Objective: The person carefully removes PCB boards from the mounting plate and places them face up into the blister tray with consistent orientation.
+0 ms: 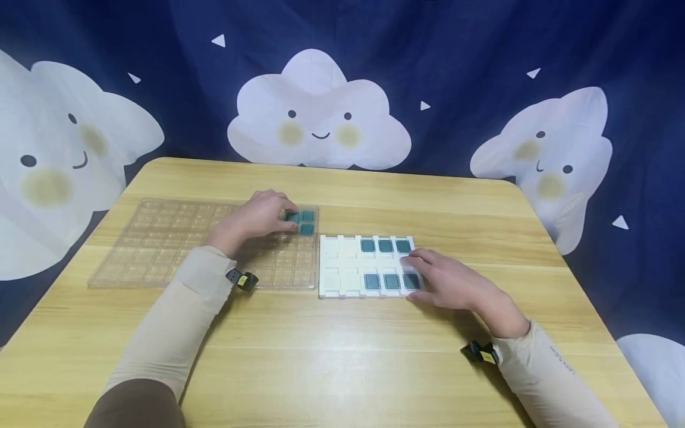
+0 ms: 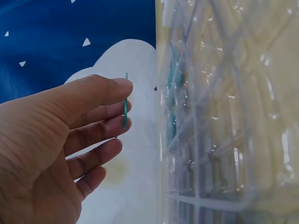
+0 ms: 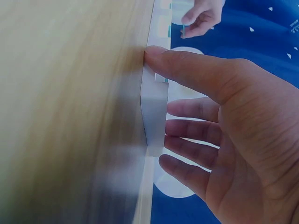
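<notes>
My left hand (image 1: 255,215) is over the right part of a clear plastic tray (image 1: 176,244). Between its thumb and fingers it pinches a thin green chip (image 2: 125,109), seen edge-on in the left wrist view. Two green chips (image 1: 307,229) lie beside it in the tray's far right corner. A white tray (image 1: 350,266) stands to the right, with several dark green chips (image 1: 392,281) in two rows at its right side. At that tray's right end, my right hand (image 1: 455,280) rests with thumb and fingers spread along the edge (image 3: 154,112).
Both trays lie on a wooden table (image 1: 342,356), the clear one left of the white one. Behind the table hangs a dark blue curtain (image 1: 444,47) with white cloud shapes. Each wrist has a small black camera strapped on.
</notes>
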Action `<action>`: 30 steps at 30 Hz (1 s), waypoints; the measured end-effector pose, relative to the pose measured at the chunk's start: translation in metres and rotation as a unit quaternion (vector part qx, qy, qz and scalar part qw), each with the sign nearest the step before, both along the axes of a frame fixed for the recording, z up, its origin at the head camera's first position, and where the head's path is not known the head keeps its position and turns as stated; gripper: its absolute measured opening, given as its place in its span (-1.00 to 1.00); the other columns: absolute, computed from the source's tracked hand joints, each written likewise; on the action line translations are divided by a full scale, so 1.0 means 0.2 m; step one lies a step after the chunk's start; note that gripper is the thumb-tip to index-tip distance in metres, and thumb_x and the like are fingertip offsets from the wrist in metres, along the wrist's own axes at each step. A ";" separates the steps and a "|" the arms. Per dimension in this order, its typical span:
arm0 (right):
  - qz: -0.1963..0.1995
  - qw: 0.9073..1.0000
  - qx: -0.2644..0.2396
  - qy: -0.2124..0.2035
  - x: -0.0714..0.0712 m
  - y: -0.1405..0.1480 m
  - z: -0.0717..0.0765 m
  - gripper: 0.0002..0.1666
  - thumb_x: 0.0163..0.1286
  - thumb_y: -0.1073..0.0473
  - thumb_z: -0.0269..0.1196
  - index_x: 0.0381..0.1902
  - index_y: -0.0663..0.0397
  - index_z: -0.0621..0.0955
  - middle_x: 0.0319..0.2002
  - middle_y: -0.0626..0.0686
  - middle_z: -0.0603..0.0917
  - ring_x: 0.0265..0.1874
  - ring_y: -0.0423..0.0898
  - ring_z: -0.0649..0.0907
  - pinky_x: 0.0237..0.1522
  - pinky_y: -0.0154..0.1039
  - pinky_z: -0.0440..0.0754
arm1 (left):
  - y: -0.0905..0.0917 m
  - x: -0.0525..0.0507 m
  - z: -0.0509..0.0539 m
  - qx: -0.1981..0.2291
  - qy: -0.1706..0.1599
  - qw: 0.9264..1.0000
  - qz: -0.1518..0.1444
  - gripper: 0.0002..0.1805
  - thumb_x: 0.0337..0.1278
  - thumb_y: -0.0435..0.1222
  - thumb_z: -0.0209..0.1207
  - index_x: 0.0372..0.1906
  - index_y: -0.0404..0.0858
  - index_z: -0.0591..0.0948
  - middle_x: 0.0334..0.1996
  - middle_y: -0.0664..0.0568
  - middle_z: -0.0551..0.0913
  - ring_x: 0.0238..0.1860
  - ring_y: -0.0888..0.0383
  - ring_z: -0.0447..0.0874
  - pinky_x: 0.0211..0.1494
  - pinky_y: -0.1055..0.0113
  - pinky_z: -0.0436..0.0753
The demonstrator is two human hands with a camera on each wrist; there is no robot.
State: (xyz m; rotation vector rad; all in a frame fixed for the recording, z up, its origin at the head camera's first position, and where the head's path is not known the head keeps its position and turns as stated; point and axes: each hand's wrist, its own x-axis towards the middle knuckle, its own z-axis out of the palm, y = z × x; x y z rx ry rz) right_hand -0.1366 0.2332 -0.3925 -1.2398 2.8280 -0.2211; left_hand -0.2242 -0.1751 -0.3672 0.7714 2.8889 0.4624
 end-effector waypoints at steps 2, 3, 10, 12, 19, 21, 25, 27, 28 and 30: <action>0.000 1.000 -0.001 0.001 0.00 0.00 0.00 -0.16 0.16 -0.15 0.41 0.26 0.22 0.48 0.17 0.18 0.50 0.12 0.10 0.53 0.19 0.02 0.50 | 0.00 0.00 -0.01 -0.003 -0.005 1.000 0.001 -0.49 0.10 -0.13 0.37 0.12 -0.31 0.64 0.04 -0.12 0.64 0.11 -0.12 0.49 0.30 -0.08 0.29; 0.001 1.000 -0.002 0.001 0.00 0.00 0.00 -0.16 0.16 -0.15 0.41 0.27 0.22 0.48 0.17 0.18 0.50 0.12 0.10 0.53 0.19 0.02 0.50 | -0.01 0.00 -0.01 -0.005 -0.006 1.000 0.001 -0.50 0.11 -0.13 0.36 0.12 -0.31 0.64 0.04 -0.12 0.64 0.12 -0.13 0.49 0.31 -0.09 0.28; 0.002 1.000 -0.004 0.002 0.00 0.00 0.00 -0.15 0.16 -0.16 0.41 0.27 0.23 0.48 0.17 0.18 0.51 0.11 0.10 0.54 0.18 0.01 0.51 | -0.02 -0.01 -0.04 -0.029 -0.009 0.999 -0.011 -0.55 0.14 -0.16 0.34 0.10 -0.29 0.65 0.05 -0.15 0.63 0.12 -0.18 0.49 0.29 -0.18 0.29; 0.001 1.000 -0.004 0.002 0.00 0.00 0.00 -0.15 0.16 -0.16 0.41 0.27 0.22 0.47 0.17 0.18 0.51 0.12 0.10 0.54 0.19 0.01 0.50 | -0.03 -0.01 -0.05 -0.031 -0.012 0.999 -0.012 -0.56 0.14 -0.16 0.34 0.09 -0.28 0.66 0.06 -0.15 0.64 0.12 -0.18 0.49 0.29 -0.18 0.28; 0.001 1.000 -0.004 0.000 0.00 0.00 0.00 -0.15 0.17 -0.16 0.41 0.27 0.23 0.47 0.17 0.19 0.50 0.12 0.11 0.54 0.19 0.02 0.50 | -0.02 -0.01 -0.06 -0.035 -0.017 0.999 -0.010 -0.58 0.12 -0.18 0.35 0.07 -0.27 0.67 0.08 -0.16 0.63 0.14 -0.20 0.49 0.29 -0.19 0.28; 0.003 1.000 -0.006 0.002 0.00 0.00 0.00 -0.16 0.17 -0.15 0.41 0.27 0.23 0.47 0.17 0.19 0.50 0.12 0.11 0.54 0.19 0.02 0.50 | -0.02 -0.01 -0.06 -0.037 -0.018 0.999 -0.011 -0.57 0.12 -0.18 0.35 0.08 -0.27 0.67 0.08 -0.17 0.63 0.13 -0.21 0.49 0.29 -0.19 0.28; 0.006 1.000 -0.006 0.006 0.00 0.01 0.00 -0.16 0.17 -0.16 0.41 0.26 0.23 0.48 0.16 0.19 0.51 0.11 0.10 0.55 0.18 0.02 0.51 | -0.02 -0.01 -0.06 -0.040 -0.023 0.999 -0.013 -0.57 0.12 -0.19 0.35 0.08 -0.28 0.66 0.08 -0.18 0.63 0.14 -0.21 0.48 0.29 -0.19 0.29; 0.007 1.000 -0.007 0.007 0.00 0.00 0.00 -0.16 0.17 -0.16 0.41 0.26 0.23 0.48 0.16 0.19 0.51 0.11 0.10 0.54 0.18 0.02 0.51 | -0.02 -0.02 -0.06 -0.043 -0.024 0.999 -0.013 -0.58 0.13 -0.19 0.35 0.08 -0.28 0.67 0.07 -0.18 0.63 0.13 -0.21 0.49 0.27 -0.19 0.30; 0.006 1.000 -0.006 0.007 0.00 0.00 0.00 -0.16 0.17 -0.16 0.41 0.26 0.23 0.48 0.16 0.19 0.51 0.11 0.10 0.54 0.18 0.02 0.51 | -0.02 -0.02 -0.07 -0.044 -0.026 0.999 -0.012 -0.58 0.13 -0.19 0.35 0.08 -0.28 0.67 0.07 -0.18 0.63 0.13 -0.21 0.49 0.27 -0.19 0.30; 0.006 1.000 -0.005 0.007 0.00 0.01 0.00 -0.16 0.17 -0.16 0.41 0.26 0.23 0.48 0.16 0.19 0.51 0.11 0.10 0.54 0.18 0.02 0.51 | -0.02 -0.02 -0.07 -0.046 -0.029 0.998 -0.010 -0.58 0.14 -0.18 0.34 0.07 -0.28 0.67 0.07 -0.17 0.63 0.14 -0.21 0.48 0.27 -0.19 0.30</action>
